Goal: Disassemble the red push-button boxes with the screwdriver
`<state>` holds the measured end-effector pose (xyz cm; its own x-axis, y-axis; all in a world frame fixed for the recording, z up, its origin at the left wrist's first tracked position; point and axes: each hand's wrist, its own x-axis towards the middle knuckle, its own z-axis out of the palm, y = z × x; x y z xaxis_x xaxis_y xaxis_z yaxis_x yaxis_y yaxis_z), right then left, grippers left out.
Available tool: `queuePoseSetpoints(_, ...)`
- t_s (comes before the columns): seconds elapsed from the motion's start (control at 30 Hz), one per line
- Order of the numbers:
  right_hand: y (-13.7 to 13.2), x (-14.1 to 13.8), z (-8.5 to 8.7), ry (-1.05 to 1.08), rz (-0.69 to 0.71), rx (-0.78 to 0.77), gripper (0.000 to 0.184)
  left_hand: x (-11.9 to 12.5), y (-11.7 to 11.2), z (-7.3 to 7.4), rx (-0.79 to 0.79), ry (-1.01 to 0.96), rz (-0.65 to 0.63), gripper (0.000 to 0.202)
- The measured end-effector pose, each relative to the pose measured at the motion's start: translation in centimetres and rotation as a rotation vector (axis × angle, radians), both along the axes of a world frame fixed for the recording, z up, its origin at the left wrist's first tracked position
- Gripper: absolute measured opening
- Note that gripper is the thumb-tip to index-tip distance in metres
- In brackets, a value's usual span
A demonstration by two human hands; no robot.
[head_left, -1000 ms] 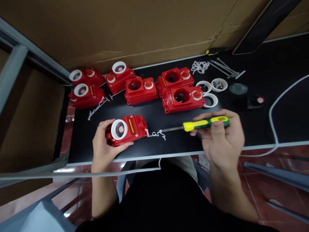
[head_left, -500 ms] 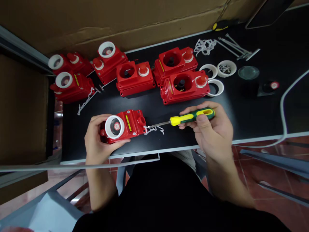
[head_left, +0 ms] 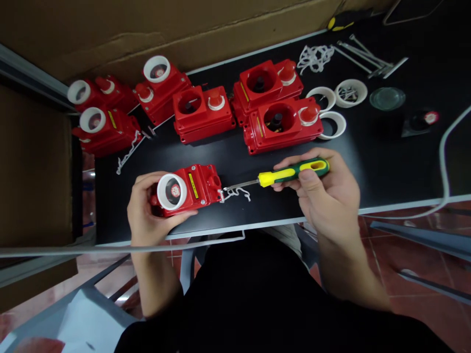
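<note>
My left hand (head_left: 149, 211) is wrapped round one end of a red housing (head_left: 206, 186) that bears a white ring and a yellow label. A white cord (head_left: 239, 192) hangs from the housing's right end and lies on the black table (head_left: 265, 208). In my right hand (head_left: 327, 196) is a screwdriver (head_left: 294, 171) with a yellow and green handle, held level. Its tip lies by the housing's right end, close to the cord; whether it touches cannot be told.
Several more red housings (head_left: 204, 117) stand along the back. White rings (head_left: 334, 125), a ring of screws (head_left: 349, 93), a glass disc (head_left: 387, 98), a white cord bundle (head_left: 314, 59) and metal rods (head_left: 364, 56) lie at right. A cardboard wall (head_left: 221, 29) rises behind.
The screwdriver's tip has drawn slightly away from the housing's end. My left hand keeps its grip on the housing. The whole view has shifted a little.
</note>
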<state>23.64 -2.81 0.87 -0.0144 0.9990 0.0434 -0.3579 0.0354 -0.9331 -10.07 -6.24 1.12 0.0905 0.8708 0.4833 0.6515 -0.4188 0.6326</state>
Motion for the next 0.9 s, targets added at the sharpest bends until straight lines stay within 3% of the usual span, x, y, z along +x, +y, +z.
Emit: queuePoseSetpoints(0.9,-0.17,0.79,0.2,-0.078,0.07,0.014,0.013,0.12,0.34,0.1,0.025,0.012,-0.001,0.09)
